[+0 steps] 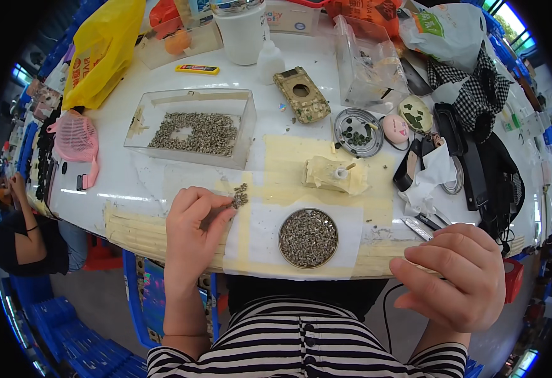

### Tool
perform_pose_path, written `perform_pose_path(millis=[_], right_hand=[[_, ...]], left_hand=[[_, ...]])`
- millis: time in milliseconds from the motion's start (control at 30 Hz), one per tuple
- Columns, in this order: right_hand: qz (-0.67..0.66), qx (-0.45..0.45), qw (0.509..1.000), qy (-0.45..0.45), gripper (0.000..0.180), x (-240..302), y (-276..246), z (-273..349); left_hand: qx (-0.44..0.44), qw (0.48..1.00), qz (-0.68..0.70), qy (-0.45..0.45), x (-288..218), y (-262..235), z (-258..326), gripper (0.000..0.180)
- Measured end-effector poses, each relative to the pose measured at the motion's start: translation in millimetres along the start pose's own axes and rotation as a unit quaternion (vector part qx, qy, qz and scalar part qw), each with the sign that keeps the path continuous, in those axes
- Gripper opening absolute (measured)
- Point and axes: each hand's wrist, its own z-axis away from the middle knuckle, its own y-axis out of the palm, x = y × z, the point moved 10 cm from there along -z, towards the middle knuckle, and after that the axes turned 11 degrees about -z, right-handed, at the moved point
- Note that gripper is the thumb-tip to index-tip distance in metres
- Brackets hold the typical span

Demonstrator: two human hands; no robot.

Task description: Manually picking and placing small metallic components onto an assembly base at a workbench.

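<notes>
- White table, smooth and glossy, curved near edge, patched with strips of matte yellowish tape.
- Yellow plastic bag, crinkled, at far left of the table.
- Clear plastic tray, rectangular with straight walls; a flat layer of tiny grey-green bits covers its floor, with a bare patch in the middle.
- Clear bag standing at far right of centre, creased, a few dark bits inside.
- White tub, cylindrical, at the far edge.
- White paper sheet lying over the tape near the table edge.
- Right hand: loosely curled, knuckles up, at the near right table edge. Cannot tell whether it holds anything.
- Left hand: fingers bunched narrow, fingertips touching the small pile of bits.
- Round metal dish, shallow, full of the same grainy grey-green bits, sitting on the paper between the two hands.
- Second round metal dish, farther back, holding only a few dark green pieces.
- Camouflage-painted block, boxy, with a round hole on top, just behind the tape.
- Lump of crumpled yellowish tape with a small white cylinder stuck in it, in the middle of the tape patch.
- Small pile of bits, grey-green and loose, lying on the tape just left of the paper's top corner, near the tray's front wall.
</notes>
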Motion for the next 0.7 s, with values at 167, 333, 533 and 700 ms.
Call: perform_pose_path(millis=[167,333,533,700], right_hand=[[-0.04,0.037,0.998,0.025,0.033,1.5,20.5,7.2],[-0.076,-0.013,0.997,0.024,0.035,-1.4,27.9,7.0],[-0.137,-0.058,0.989,-0.004,0.04,-1.8,30.8,2.2],[-0.162,-0.07,0.984,0.019,0.034,-7.1,39.5,-3.1]], left_hand=[[0.01,1.0,0.012,-0.005,6.6,-4.0,0.7,0.012],[0.0,1.0,-0.02,0.021,-2.1,-4.2,1.5,0.012],[-0.028,0.997,-0.057,0.045,-9.3,-6.1,1.9,0.013],[-0.042,0.988,-0.13,0.079,-22.8,-6.3,2.8,0.016]])
